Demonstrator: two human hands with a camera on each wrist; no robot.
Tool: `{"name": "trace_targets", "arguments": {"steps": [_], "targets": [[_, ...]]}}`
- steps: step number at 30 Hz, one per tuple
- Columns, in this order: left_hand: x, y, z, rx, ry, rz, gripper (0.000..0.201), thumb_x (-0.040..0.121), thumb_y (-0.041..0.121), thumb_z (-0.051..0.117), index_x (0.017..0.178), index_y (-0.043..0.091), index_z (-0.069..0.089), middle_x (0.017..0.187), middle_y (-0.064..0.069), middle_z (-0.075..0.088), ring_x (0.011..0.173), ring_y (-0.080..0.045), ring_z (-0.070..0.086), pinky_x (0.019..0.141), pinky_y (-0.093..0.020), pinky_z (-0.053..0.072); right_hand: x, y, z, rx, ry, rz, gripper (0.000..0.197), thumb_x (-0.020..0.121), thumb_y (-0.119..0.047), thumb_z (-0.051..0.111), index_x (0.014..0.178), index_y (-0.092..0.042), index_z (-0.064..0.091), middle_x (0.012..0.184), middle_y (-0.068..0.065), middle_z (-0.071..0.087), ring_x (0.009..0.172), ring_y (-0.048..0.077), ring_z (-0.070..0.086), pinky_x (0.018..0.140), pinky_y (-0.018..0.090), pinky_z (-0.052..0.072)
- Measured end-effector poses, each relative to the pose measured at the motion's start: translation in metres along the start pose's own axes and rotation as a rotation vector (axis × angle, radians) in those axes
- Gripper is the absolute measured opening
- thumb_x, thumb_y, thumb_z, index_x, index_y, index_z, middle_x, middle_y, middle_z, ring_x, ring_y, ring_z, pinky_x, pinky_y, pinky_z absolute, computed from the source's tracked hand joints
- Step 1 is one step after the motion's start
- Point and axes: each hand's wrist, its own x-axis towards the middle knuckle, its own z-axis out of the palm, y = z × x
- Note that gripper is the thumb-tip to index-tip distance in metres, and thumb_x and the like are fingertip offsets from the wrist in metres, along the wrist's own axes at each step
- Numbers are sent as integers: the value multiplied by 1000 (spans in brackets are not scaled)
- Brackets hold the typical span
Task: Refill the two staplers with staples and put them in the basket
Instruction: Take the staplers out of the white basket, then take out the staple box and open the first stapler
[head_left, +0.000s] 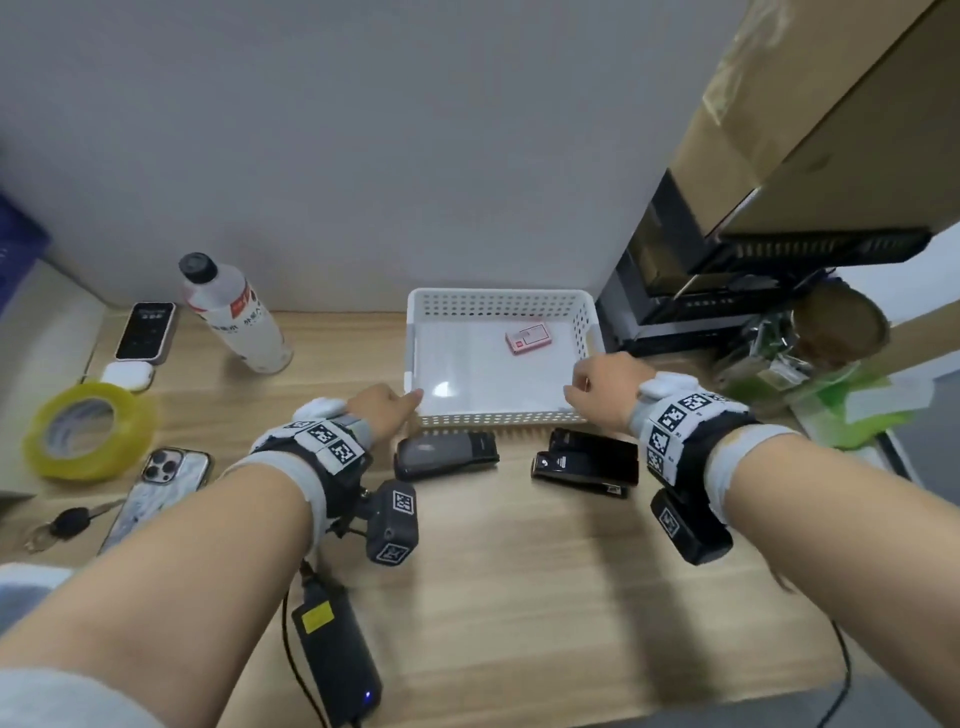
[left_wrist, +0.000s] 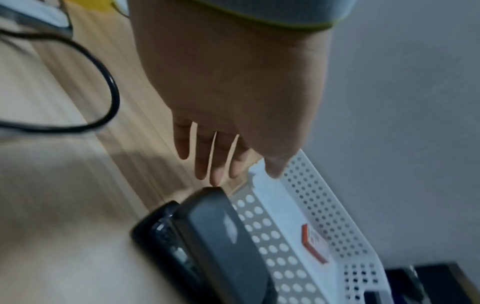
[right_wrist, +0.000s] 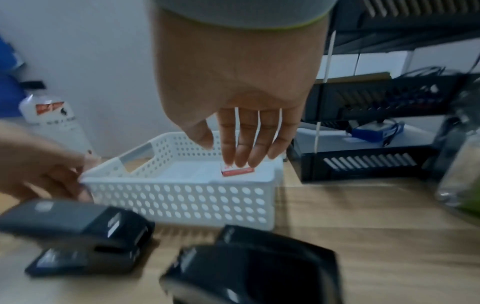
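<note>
Head view: the white perforated basket (head_left: 501, 304) stands on the wooden worktop (head_left: 519, 571) against the wall, and it holds only a small red-and-white box (head_left: 528, 338), presumably the staples, lying flat on its floor toward the far right. The two black staplers lie on the worktop just in front of the basket's near wall: the left stapler (head_left: 445, 456) closed and flat, the right stapler (head_left: 586, 462) beside it, apart from the first; whether its top is raised cannot be told. The left hand (head_left: 382, 410) reaches to the basket's near left corner with fingers extended, the thumb tip on or just at the rim, gripping nothing. The right hand (head_left: 602, 387) hovers over the near right corner; in the right wrist view its fingers hang loosely downward, empty, above the box without touching it. As a judgement, the task stands at its outset: neither stapler appears opened for loading, no staples are out of the box, and both staplers remain outside the basket. Fetching the box, refilling each stapler and placing both are all left.
</note>
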Motion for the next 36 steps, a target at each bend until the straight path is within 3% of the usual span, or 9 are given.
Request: {"name": "trace_targets", "arguments": {"steps": [5,8,11,13,17,23,26,30,36], "targets": [[25,-12,22,-358,138,20,24,97,35,56,93,12,59,91,-12,72,82,-30,67,80,-38,51,64,-34,5,-5,-42,-53,48,93,-30,54,140,-30,46,140,8,46,111,32,61,107,47,42],[32,-23,32,-632,104,3,22,96,33,61,91,12,61,56,6,64,51,-16,59,62,-33,47,107,-47,17,-33,-32,-46,54,93,-22,55,144,-27,40,141,13,41,115,35,56,99,44,46],[30,-29,35,-779,56,-30,20,93,37,65,87,18,63,53,11,63,62,-21,64,66,-32,46,122,-54,20,-119,-34,0,54,94,-16,52,145,-22,38,148,13,34,130,37,45,104,48,44],[30,-28,35,-861,16,-46,16,91,34,65,82,21,62,52,11,57,55,-18,53,59,-30,37,135,-55,26,-161,-43,-18,52,94,-16,53,144,-18,41,149,15,36,134,38,42,107,49,42],[27,-21,33,-909,10,-70,15,96,23,61,84,15,57,55,6,49,50,-13,37,54,-29,28,144,-59,34,-206,-36,-19,47,92,-25,48,139,-23,43,149,22,29,126,44,45,103,53,42],[16,-18,29,-834,56,-102,23,92,26,66,103,7,65,73,-2,62,66,-19,54,75,-37,45,126,-62,25,-110,-47,-4,35,88,-18,57,121,-24,49,136,15,35,112,32,48,91,44,50],[1,-12,23,-753,48,-84,20,94,23,66,109,9,63,86,-7,67,77,-21,63,75,-29,49,108,-70,12,69,-8,-69,33,85,-15,67,115,-25,56,130,12,41,98,29,48,88,40,52],[-13,-7,20,-693,115,-101,13,86,23,71,95,16,66,103,-13,71,94,-32,69,85,-37,55,65,-80,-3,307,-13,-153,39,76,-18,79,110,-22,60,120,7,42,90,26,55,76,31,47],[-31,-14,34,-612,350,-83,12,92,12,58,102,15,64,100,-4,65,91,-25,59,77,-25,39,-25,-97,20,412,-2,-235,38,70,-24,81,104,-26,65,112,6,51,92,21,58,64,22,38]]}}
